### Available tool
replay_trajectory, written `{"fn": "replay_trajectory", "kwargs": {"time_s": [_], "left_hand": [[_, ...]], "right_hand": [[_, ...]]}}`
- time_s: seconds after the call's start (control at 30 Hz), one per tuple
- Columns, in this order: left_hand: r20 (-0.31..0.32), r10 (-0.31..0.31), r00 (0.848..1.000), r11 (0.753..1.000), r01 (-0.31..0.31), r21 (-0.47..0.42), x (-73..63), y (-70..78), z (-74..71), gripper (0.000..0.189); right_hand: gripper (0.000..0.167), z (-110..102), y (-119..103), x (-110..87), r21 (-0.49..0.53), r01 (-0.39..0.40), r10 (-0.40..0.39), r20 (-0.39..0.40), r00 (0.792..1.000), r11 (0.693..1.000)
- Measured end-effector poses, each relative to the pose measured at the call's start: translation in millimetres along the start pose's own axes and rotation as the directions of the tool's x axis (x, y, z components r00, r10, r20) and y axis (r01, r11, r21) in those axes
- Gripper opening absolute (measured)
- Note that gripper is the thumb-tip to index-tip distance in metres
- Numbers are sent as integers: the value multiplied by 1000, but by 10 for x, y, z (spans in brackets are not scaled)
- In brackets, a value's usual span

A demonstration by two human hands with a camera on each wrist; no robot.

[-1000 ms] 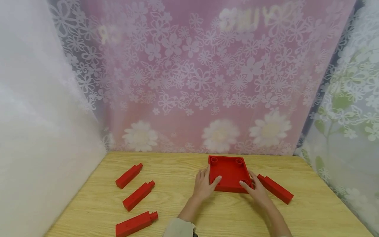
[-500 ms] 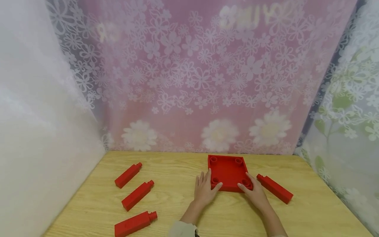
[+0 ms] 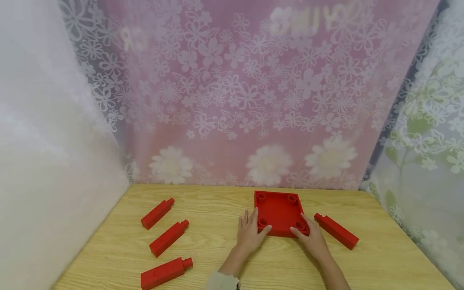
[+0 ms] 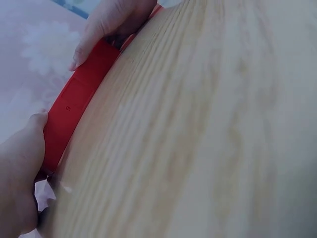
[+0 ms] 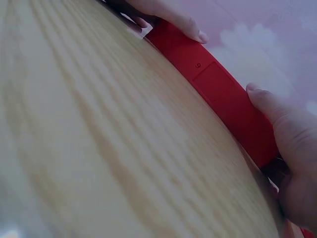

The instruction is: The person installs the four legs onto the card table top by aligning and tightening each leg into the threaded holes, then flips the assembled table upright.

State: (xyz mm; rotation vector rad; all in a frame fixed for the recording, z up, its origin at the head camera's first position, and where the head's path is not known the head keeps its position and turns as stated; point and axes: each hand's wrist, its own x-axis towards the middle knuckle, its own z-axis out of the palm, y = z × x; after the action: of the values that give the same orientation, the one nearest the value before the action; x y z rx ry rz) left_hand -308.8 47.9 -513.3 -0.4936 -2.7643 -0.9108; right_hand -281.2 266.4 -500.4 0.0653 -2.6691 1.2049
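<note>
A square red plastic piece [image 3: 279, 211] lies on the table with its raised rim up and a round socket inside each corner. My left hand [image 3: 249, 235] grips its near left corner, fingers along the left side and thumb on the near rim. At the near right corner my right hand [image 3: 313, 240] holds it the same way, thumb on the rim. Both wrist views show the near wall, with a small raised mark and a recessed panel: the red piece [image 4: 69, 109] runs between the two hands, and in the right wrist view the right thumb presses the top edge of the red piece [image 5: 218, 89].
Right of the hands lies a square red leg [image 3: 337, 231] with a narrower round end. Three similar pieces lie at the left: a far leg [image 3: 157, 213], a middle leg [image 3: 168, 238] and a near leg [image 3: 166, 273]. A flowered pink curtain [image 3: 232, 100] hangs behind the wooden table [image 3: 206, 225].
Both thumbs have drawn back from over the near sockets onto the near rim, so those sockets now show. The fingers slid slightly nearer along the sides. The loose legs stay put.
</note>
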Motion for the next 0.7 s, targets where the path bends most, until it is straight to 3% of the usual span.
{"fn": "replay_trajectory", "kwargs": {"time_s": [0.7], "left_hand": [[0,3,1000,999,-3,-52,-266,-29,-103,79]], "right_hand": [[77,86,-104,-210,-9,4,-4,-23,1000,1000]]}}
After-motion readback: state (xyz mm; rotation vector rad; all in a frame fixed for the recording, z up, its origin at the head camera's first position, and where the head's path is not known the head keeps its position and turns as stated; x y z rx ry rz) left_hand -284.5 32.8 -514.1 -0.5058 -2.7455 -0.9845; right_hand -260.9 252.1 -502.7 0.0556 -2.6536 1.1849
